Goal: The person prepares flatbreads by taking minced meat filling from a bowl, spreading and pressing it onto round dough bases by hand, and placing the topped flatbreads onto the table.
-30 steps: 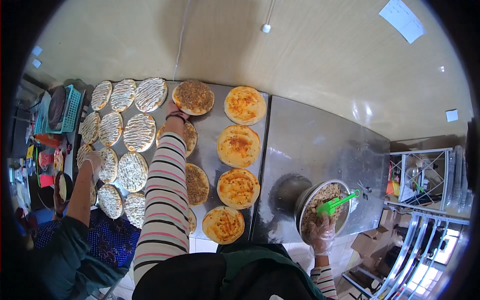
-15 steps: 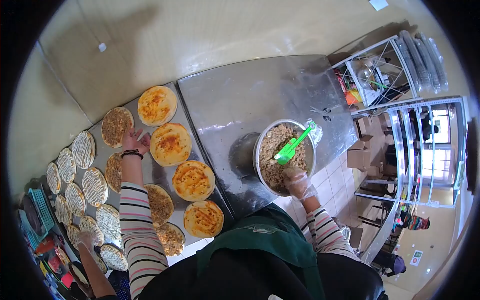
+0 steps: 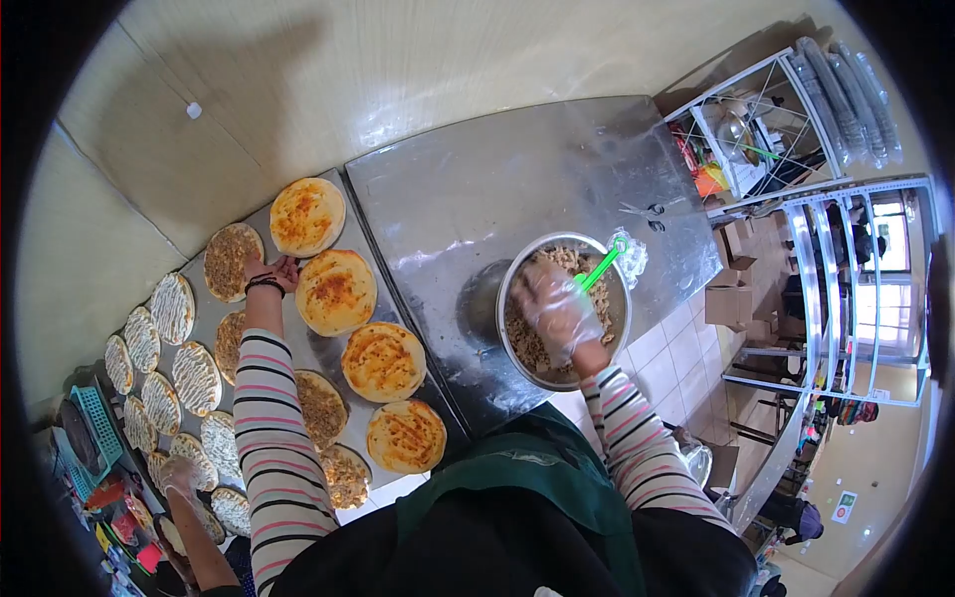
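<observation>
R hand (image 3: 557, 308) dips in bowl (image 3: 622, 316), ctr of frame, at the mix (image 3: 530, 350); blurred, can't tell fingers. L hand (image 3: 275, 274), upper left, fingers look apart, nr topped bread (image 3: 228, 259). Best scoop w/ light grip, clear of spatula (image 3: 601, 269).

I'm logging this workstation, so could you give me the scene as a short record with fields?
Left hand: bare, between a crumb-topped bread and one of four orange-topped breads; contact unclear
Right hand: gloved, motion-blurred, at the filling in the bowl
Spatula: green, handle slanting across the bowl's rim
Scissors: on the metal table, apart from the bowl
Co-worker's hand: beside white-topped breads
</observation>
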A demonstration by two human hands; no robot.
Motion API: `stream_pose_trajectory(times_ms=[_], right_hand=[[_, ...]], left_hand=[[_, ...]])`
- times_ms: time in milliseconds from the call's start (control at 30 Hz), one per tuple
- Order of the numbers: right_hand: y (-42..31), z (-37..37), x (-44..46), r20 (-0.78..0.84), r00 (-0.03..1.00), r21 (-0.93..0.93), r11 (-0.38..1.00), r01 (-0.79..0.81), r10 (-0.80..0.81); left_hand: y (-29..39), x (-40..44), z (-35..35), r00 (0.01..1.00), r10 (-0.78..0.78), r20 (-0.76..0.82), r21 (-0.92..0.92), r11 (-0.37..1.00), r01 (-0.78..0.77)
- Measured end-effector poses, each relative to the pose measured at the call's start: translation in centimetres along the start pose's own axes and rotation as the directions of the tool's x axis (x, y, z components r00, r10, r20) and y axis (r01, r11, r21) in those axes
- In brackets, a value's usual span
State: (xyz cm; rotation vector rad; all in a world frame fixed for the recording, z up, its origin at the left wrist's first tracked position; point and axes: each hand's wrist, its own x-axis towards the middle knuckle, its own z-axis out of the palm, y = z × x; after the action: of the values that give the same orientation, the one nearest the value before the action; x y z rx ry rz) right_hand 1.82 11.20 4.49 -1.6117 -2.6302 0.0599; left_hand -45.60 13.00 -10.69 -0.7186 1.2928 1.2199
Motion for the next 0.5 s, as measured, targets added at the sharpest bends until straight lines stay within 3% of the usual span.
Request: stream_pose_trajectory(times_ms=[67,100,167,200,267,333,400,433,467,500], right_hand=[[-1.0,0.0,-1.9,0.194,0.981,0.184,0.983,-0.009,-0.027],[-1.2,-0.3,-2.8,0.193,0.981,0.181,0.983,-0.013,-0.023],[-1.0,-1.6,-3.8,0.341,0.939,0.167,0.986,-0.019,-0.04],[-1.2,-2.0,-3.9,0.342,0.939,0.165,0.986,-0.018,-0.04],[-1.5,-2.9,-3.7,0.181,0.979,0.282,0.949,-0.141,0.091],[-1.8,-3.0,-2.3,0.093,0.984,0.246,0.954,-0.171,0.152],[-2.0,-2.5,-1.3,0.139,0.989,0.26,0.961,-0.09,0.055],[-2.4,-2.1,-1.6,0.02,0.999,0.184,0.982,0.041,-0.045],[-2.2,-2.0,-1.9,0.02,0.999,0.181,0.983,0.039,-0.043],[-1.9,-2.1,-2.3,0.205,0.974,0.191,0.98,0.055,-0.095]], left_hand=[[-0.2,0.4,-0.1,1.0,0.0,-0.001,0.041,0.999,0.0],[-0.2,0.6,0.1,0.999,0.037,-0.003,0.044,0.998,-0.036],[-0.6,0.0,1.0,0.997,0.071,-0.002,0.04,0.997,-0.071],[-0.8,-0.2,1.5,0.993,0.109,0.034,-0.049,0.993,-0.107],[-1.4,-1.1,2.3,0.987,0.148,0.068,-0.139,0.981,-0.138],[-1.9,-1.4,2.5,0.903,0.235,0.359,-0.315,0.942,-0.12],[-2.3,-0.7,2.6,0.871,0.293,0.393,-0.357,0.922,-0.149],[-2.3,-0.3,2.8,0.834,0.353,0.424,-0.403,0.898,-0.176],[-2.3,0.0,2.9,0.833,0.351,0.427,-0.403,0.899,-0.172],[-2.4,0.4,2.8,0.83,0.346,0.438,-0.403,0.901,-0.162]])
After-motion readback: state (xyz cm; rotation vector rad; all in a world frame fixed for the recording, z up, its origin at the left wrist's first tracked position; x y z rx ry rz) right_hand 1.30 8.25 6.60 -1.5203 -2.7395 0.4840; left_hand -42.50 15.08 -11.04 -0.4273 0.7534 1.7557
